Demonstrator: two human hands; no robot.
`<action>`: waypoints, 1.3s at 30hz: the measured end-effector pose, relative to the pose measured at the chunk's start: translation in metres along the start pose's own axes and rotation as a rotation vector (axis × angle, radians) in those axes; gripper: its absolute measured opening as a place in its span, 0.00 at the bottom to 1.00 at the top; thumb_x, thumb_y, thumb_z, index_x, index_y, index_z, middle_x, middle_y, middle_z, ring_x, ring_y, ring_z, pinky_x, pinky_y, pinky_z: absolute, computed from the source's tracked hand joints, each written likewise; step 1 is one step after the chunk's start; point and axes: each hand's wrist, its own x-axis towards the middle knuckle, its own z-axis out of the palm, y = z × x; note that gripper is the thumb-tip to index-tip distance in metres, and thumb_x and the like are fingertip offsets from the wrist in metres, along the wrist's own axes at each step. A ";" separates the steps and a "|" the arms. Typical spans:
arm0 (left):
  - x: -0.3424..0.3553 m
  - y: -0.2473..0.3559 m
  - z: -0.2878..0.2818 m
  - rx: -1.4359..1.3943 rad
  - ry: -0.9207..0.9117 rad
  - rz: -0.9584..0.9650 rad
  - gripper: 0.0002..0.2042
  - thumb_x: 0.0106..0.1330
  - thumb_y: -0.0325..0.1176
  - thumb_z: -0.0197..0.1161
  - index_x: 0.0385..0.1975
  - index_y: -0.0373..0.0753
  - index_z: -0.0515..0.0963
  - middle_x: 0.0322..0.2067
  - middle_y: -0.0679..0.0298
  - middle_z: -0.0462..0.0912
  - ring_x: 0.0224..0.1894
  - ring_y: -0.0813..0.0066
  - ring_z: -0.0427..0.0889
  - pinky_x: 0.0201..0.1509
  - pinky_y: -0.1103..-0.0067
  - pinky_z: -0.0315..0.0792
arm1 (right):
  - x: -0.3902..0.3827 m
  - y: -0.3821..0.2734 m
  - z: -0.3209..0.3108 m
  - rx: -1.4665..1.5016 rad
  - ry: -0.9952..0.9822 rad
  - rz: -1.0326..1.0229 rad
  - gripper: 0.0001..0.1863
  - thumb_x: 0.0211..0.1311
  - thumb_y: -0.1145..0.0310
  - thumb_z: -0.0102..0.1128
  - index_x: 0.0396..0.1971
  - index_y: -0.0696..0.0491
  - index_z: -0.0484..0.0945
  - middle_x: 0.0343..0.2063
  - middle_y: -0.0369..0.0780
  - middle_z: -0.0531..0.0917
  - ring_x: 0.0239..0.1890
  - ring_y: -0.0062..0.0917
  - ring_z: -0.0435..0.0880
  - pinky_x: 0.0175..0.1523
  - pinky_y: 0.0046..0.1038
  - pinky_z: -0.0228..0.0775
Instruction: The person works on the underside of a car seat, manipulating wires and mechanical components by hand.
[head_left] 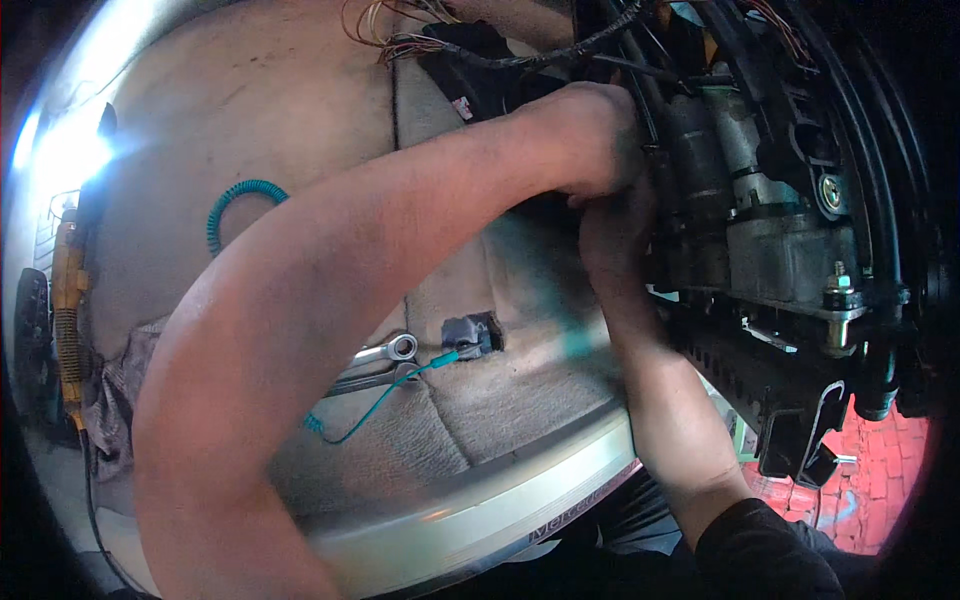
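My left arm reaches across the beige carpet to the dark metal assembly (780, 240) at the right. There my left hand (600, 130) is bent over with its fingers curled in; whatever lies in them is hidden. Just below it, in shadow, my right hand (618, 225) is held close against the same assembly, its fingers out of sight. Beside both hands run black tubes and a silver-grey housing (785, 255) with a bolt and nut (840, 285). Above them hangs a loose black wiring harness (540, 60) with bare-ended thin wires (375, 30).
Metal wrenches (400, 347) lie on the carpet (480, 410), near a teal coiled cord (245, 187) and a cut-out with a dark flap (468, 335). A lit work lamp with a yellow handle (70, 270) stands at the left. A pale door sill (480, 520) borders the front, with red brick paving (880, 470) beyond.
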 end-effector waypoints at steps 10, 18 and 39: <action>-0.002 -0.001 -0.002 -0.238 0.114 -0.047 0.12 0.60 0.32 0.52 0.37 0.34 0.80 0.20 0.54 0.81 0.20 0.62 0.80 0.24 0.71 0.75 | -0.004 -0.008 0.000 0.400 0.131 0.092 0.18 0.71 0.64 0.42 0.54 0.59 0.66 0.44 0.44 0.76 0.46 0.25 0.74 0.49 0.27 0.66; -0.010 0.004 -0.009 -0.358 0.116 -0.121 0.14 0.58 0.32 0.57 0.43 0.35 0.79 0.21 0.54 0.82 0.18 0.68 0.80 0.21 0.73 0.75 | 0.002 0.004 0.003 -0.049 0.197 -0.060 0.17 0.72 0.67 0.38 0.50 0.63 0.69 0.45 0.51 0.76 0.49 0.34 0.76 0.53 0.33 0.65; 0.000 0.000 0.000 -0.067 0.158 -0.062 0.12 0.52 0.33 0.62 0.36 0.36 0.81 0.35 0.50 0.82 0.40 0.55 0.82 0.43 0.68 0.76 | -0.003 0.005 0.009 -0.125 0.229 -0.143 0.19 0.70 0.69 0.41 0.55 0.64 0.66 0.54 0.51 0.72 0.58 0.37 0.71 0.62 0.34 0.58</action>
